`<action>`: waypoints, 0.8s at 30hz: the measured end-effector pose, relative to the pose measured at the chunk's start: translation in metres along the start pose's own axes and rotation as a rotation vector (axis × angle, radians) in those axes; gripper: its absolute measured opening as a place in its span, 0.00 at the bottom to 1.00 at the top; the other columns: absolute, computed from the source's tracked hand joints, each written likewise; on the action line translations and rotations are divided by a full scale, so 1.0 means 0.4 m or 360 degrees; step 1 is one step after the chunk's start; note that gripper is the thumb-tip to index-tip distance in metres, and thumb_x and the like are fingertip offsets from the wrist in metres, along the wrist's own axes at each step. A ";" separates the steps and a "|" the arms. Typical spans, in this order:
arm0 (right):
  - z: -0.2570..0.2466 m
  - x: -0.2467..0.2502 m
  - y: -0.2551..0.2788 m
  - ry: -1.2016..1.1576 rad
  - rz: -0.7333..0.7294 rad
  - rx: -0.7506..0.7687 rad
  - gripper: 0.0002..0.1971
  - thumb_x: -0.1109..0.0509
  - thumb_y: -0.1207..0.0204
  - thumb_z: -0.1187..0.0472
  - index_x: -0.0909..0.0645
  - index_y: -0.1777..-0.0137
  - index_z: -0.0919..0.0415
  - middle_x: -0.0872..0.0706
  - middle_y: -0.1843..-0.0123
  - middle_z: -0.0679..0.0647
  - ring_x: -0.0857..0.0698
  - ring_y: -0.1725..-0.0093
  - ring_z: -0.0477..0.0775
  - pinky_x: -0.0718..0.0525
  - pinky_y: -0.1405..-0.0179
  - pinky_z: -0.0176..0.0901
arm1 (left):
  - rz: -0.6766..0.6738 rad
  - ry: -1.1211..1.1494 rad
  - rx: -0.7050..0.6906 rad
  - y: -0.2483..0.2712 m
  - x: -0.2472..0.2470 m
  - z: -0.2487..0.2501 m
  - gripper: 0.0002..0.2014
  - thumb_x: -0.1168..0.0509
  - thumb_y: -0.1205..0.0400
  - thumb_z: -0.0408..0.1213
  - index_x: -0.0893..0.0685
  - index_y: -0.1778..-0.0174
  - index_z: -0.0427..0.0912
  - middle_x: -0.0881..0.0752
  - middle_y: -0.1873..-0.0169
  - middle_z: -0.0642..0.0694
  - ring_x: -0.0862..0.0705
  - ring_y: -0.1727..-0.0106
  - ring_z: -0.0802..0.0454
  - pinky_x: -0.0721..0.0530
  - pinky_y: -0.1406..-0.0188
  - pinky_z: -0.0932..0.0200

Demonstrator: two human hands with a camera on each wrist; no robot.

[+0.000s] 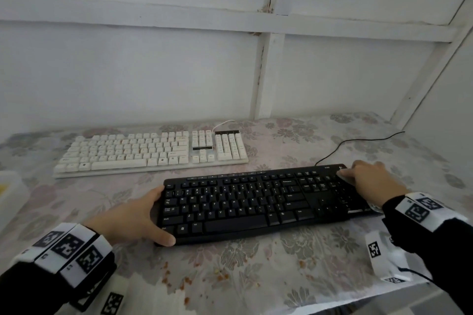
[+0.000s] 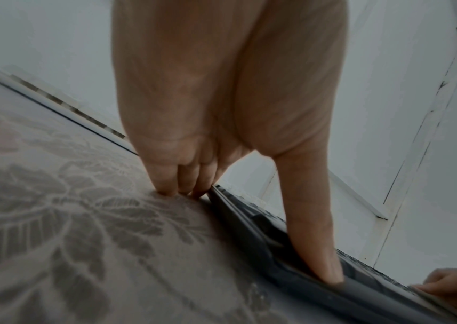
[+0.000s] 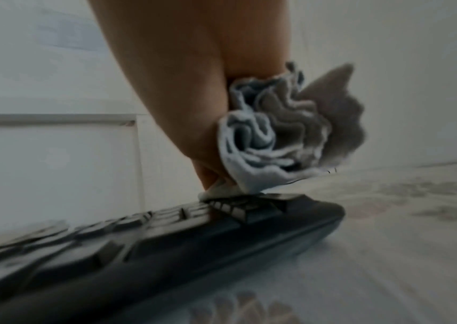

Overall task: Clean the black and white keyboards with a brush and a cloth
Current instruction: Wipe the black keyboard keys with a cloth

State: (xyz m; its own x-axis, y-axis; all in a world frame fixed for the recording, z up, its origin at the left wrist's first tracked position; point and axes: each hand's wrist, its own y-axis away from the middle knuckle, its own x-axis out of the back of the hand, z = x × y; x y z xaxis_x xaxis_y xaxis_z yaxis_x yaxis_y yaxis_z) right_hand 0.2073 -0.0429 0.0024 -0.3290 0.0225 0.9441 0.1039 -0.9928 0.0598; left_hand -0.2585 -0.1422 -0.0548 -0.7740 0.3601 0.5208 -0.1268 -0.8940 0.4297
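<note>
The black keyboard [image 1: 256, 202] shows white key legends: Q W E R T Y, A S D F G H J K L, Z X C V B N M; beside the left hand [image 1: 135, 215], Tab, Caps Lock, Shift, Ctrl. Its small corner print by the right hand [image 1: 371, 181] is blurred, perhaps a logo.

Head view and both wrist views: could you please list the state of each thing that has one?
black keyboard: flat on the table, being wiped.
white keyboard: flat, untouched, farther back.
cloth: bunched, pressed on the black keyboard's right end.
left hand: steadies the black keyboard's left edge.
right hand: grips the cloth.
</note>
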 end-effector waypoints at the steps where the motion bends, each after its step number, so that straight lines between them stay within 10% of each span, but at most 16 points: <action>1: 0.000 0.005 -0.009 -0.0019 -0.0010 -0.0006 0.20 0.45 0.19 0.70 0.20 0.38 0.49 0.29 0.56 0.49 0.31 0.61 0.52 0.35 0.54 0.40 | 0.0000 0.0010 -0.0004 0.000 0.001 0.000 0.69 0.13 0.57 0.54 0.45 0.21 0.61 0.27 0.30 0.63 0.27 0.28 0.56 0.29 0.24 0.47; 5: -0.044 0.026 -0.027 -0.0136 0.0103 0.0104 0.16 0.41 0.24 0.73 0.23 0.62 0.48 0.35 0.63 0.48 0.31 0.68 0.50 0.33 0.56 0.43 | 0.0002 -0.0019 -0.0003 -0.003 0.005 -0.007 0.71 0.13 0.57 0.56 0.46 0.19 0.61 0.27 0.29 0.63 0.26 0.28 0.56 0.27 0.26 0.47; 11: -0.150 -0.019 0.017 -0.0330 0.0238 0.0412 0.17 0.48 0.18 0.70 0.24 0.45 0.49 0.26 0.47 0.49 0.33 0.56 0.55 0.33 0.55 0.45 | 0.0011 -0.0054 -0.0013 -0.003 0.006 -0.008 0.69 0.13 0.56 0.58 0.46 0.21 0.64 0.27 0.29 0.64 0.26 0.28 0.57 0.28 0.25 0.47; 18: -0.034 -0.007 0.015 -0.0240 0.0054 -0.0004 0.17 0.46 0.21 0.70 0.29 0.59 0.45 0.29 0.54 0.48 0.33 0.58 0.55 0.30 0.50 0.44 | 0.0027 -0.0033 -0.0009 0.005 0.002 -0.001 0.70 0.13 0.57 0.56 0.45 0.19 0.62 0.25 0.30 0.63 0.25 0.29 0.56 0.27 0.26 0.47; 24: 0.022 -0.013 -0.004 -0.0107 -0.0061 -0.0155 0.17 0.47 0.16 0.64 0.19 0.44 0.47 0.32 0.58 0.48 0.35 0.62 0.53 0.34 0.55 0.42 | 0.0032 -0.0049 0.0036 0.008 0.003 0.000 0.72 0.13 0.58 0.58 0.46 0.19 0.61 0.25 0.30 0.63 0.24 0.30 0.55 0.26 0.27 0.47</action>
State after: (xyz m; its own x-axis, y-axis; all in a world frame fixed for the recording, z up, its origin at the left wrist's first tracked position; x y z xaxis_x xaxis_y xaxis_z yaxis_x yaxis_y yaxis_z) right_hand 0.2173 -0.0403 0.0002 -0.2670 0.0653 0.9615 -0.0001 -0.9977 0.0678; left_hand -0.2597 -0.1444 -0.0528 -0.7569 0.3502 0.5518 -0.0968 -0.8950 0.4354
